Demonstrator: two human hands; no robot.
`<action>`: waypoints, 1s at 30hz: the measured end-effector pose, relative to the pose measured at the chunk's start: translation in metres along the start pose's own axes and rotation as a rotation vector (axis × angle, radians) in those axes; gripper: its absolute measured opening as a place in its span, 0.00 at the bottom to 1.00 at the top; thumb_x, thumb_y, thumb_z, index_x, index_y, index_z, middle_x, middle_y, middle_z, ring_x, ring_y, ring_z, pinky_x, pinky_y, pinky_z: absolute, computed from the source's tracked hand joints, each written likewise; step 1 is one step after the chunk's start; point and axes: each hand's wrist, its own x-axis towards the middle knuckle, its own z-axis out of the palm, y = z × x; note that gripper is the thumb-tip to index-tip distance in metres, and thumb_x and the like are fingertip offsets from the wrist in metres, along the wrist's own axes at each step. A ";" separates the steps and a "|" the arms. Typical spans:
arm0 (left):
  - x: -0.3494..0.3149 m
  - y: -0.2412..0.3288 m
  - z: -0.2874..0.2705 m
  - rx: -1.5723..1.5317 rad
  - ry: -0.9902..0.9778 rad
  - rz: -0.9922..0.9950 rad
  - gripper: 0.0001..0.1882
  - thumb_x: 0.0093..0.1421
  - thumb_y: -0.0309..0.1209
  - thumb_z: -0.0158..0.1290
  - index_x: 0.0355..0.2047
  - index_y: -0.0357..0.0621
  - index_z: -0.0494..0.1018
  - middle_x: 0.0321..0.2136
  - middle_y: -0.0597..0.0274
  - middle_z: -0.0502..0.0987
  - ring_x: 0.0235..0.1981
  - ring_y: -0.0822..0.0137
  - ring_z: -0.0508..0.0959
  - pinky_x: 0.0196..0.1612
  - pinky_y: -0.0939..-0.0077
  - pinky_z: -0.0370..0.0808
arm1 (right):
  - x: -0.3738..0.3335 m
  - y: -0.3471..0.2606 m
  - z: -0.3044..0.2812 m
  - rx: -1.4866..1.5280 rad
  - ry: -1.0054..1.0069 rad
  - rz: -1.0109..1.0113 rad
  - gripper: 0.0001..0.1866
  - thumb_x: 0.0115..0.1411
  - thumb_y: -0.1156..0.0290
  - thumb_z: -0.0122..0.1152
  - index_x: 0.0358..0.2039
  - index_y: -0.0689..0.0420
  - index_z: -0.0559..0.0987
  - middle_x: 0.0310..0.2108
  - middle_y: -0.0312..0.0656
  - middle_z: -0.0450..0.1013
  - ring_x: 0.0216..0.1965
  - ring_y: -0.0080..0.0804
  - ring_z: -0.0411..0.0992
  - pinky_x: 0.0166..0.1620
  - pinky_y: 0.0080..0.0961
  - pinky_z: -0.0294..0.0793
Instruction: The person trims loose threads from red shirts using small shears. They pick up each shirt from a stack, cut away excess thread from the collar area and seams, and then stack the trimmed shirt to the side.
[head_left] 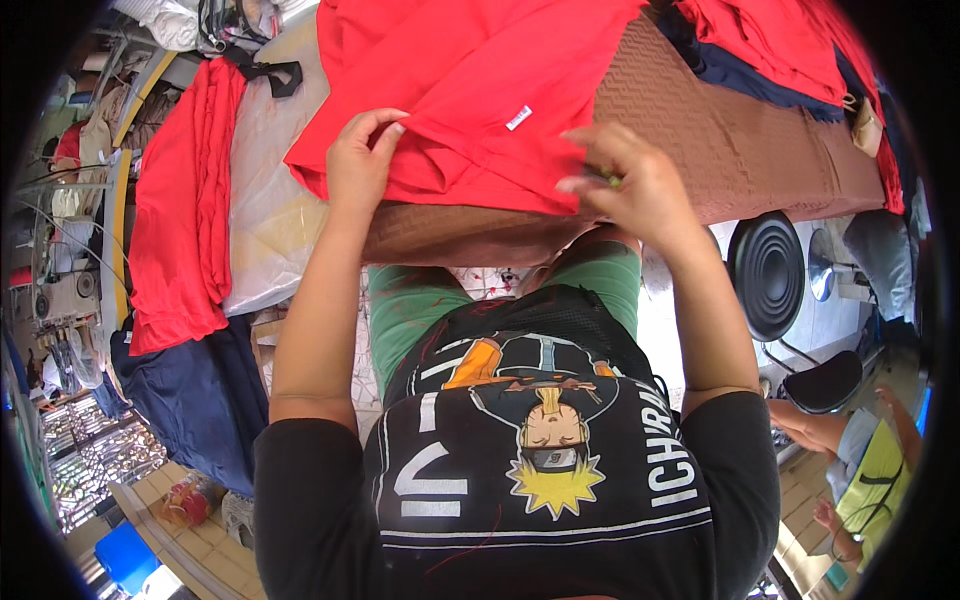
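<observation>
1. Red garment (pixel 480 85): spread on the table in front of the person, its near edge close to the table's front edge; a small white label (pixel 518 118) is borne on its right part
2. Left hand (pixel 358 165): a fold of the red garment is pinched between thumb and forefinger, near the left end of the near edge
3. Right hand (pixel 635 185): blurred, placed at the garment's near right corner; a small yellow-green object (pixel 613 182) is held in the curled fingers, its kind not to be told; thumb and forefinger tips are parted; whether cloth is touched cannot be told
4. Table (pixel 730 140): covered in brown patterned cloth
5. Red cloth (pixel 190 200), left: laid in long folds beside clear plastic sheeting (pixel 270 220); navy cloth (pixel 190 400) is seen below
6. Red pile (pixel 775 50), far right: stacked over dark navy fabric (pixel 755 80)
7. Black round stool (pixel 768 275): stood right of the table's front edge
8. Another person (pixel 870 490): partly seen, lower right, dressed in yellow-green
</observation>
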 end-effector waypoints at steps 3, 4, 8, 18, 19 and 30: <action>0.000 0.009 0.009 0.017 0.014 0.073 0.06 0.56 0.26 0.57 0.35 0.44 0.79 0.36 0.59 0.80 0.41 0.62 0.78 0.46 0.72 0.72 | -0.008 0.007 0.030 -0.117 -0.134 0.017 0.15 0.47 0.76 0.65 0.38 0.55 0.77 0.33 0.43 0.74 0.33 0.43 0.76 0.36 0.37 0.74; 0.003 0.010 0.011 0.022 0.032 0.128 0.06 0.55 0.26 0.57 0.35 0.44 0.79 0.36 0.60 0.80 0.41 0.62 0.78 0.46 0.72 0.72 | -0.010 0.009 0.033 -0.002 -0.156 0.015 0.14 0.45 0.80 0.62 0.34 0.56 0.75 0.32 0.44 0.73 0.34 0.46 0.75 0.36 0.40 0.73; -0.005 0.037 -0.014 0.267 0.019 0.325 0.08 0.55 0.24 0.57 0.36 0.45 0.79 0.40 0.62 0.79 0.44 0.64 0.76 0.50 0.72 0.70 | -0.017 -0.005 -0.006 -0.067 -0.333 -0.003 0.17 0.43 0.86 0.60 0.36 0.59 0.75 0.34 0.46 0.73 0.36 0.48 0.74 0.37 0.37 0.74; -0.041 0.059 0.008 0.335 -0.109 0.401 0.14 0.51 0.29 0.61 0.39 0.46 0.79 0.43 0.61 0.77 0.45 0.60 0.75 0.49 0.67 0.71 | -0.034 0.002 -0.021 -0.121 -0.228 0.116 0.13 0.55 0.68 0.63 0.40 0.56 0.77 0.31 0.47 0.74 0.34 0.47 0.74 0.38 0.39 0.73; -0.051 0.069 0.015 0.276 -0.178 0.408 0.15 0.50 0.31 0.62 0.40 0.44 0.78 0.44 0.60 0.76 0.45 0.59 0.75 0.48 0.67 0.72 | -0.031 0.000 -0.016 -0.056 -0.174 0.122 0.14 0.56 0.66 0.62 0.42 0.56 0.76 0.32 0.47 0.74 0.34 0.46 0.74 0.38 0.38 0.73; -0.080 0.071 0.073 0.204 -0.208 0.399 0.18 0.46 0.32 0.65 0.37 0.39 0.78 0.40 0.59 0.76 0.38 0.58 0.75 0.42 0.67 0.75 | -0.030 0.019 0.055 0.584 0.027 0.367 0.14 0.62 0.69 0.58 0.45 0.62 0.73 0.36 0.45 0.76 0.39 0.29 0.74 0.44 0.26 0.72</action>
